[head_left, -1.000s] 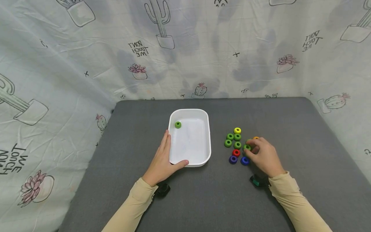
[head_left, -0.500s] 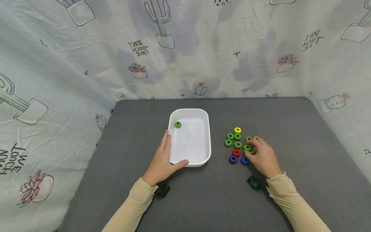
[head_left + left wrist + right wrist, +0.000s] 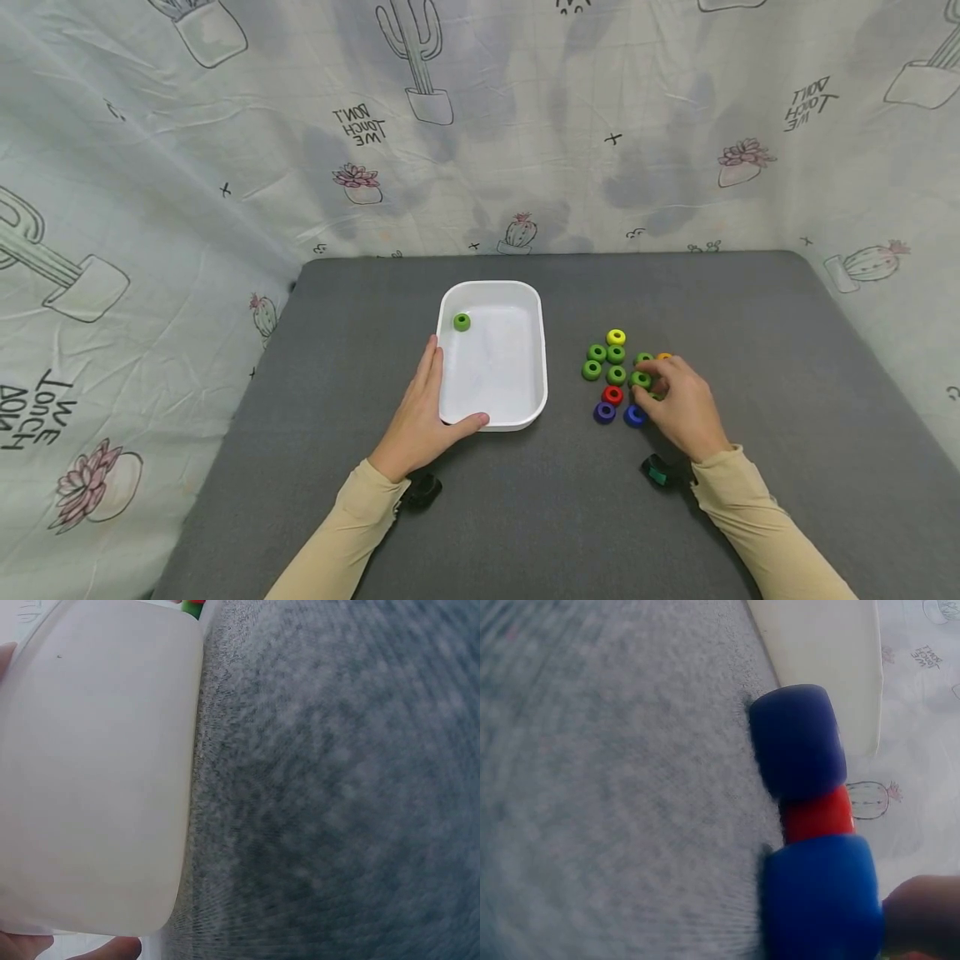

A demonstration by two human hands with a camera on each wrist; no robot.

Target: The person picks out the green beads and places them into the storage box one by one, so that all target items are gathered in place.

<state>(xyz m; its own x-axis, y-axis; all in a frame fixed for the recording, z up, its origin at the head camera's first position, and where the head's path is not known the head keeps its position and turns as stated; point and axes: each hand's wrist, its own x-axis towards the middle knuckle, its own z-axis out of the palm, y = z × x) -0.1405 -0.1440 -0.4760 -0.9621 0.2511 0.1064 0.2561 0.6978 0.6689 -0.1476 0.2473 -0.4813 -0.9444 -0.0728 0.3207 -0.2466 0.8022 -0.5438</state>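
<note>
Nearest, two sleeved forearms enter from 6 o'clock onto the grey table (image 3: 750,333). The left hand (image 3: 420,421) lies against the near-left corner of the white tray (image 3: 525,350): straight fingers run along the tray's left wall, and the thumb hooks round the near rim, a light hold at about 7 o'clock of the tray. The right hand (image 3: 678,408) rests at 4 o'clock of a cluster of small rings, its fingers curled down, the fingertips (image 3: 651,385) touching a green ring (image 3: 640,380); whether they actually pinch it cannot be told. Just beside this hand lie a blue ring (image 3: 634,415), a purple ring (image 3: 604,412) and a red ring (image 3: 612,395). Beyond these, toward 12 o'clock, lie further green rings (image 3: 603,363), an orange ring (image 3: 663,357) partly hidden by the fingers, and a yellow ring (image 3: 616,337) farthest off. Inside the tray, at its far-left corner, lies a single green ring (image 3: 462,322). A cactus-print cloth (image 3: 480,125) closes the background.
</note>
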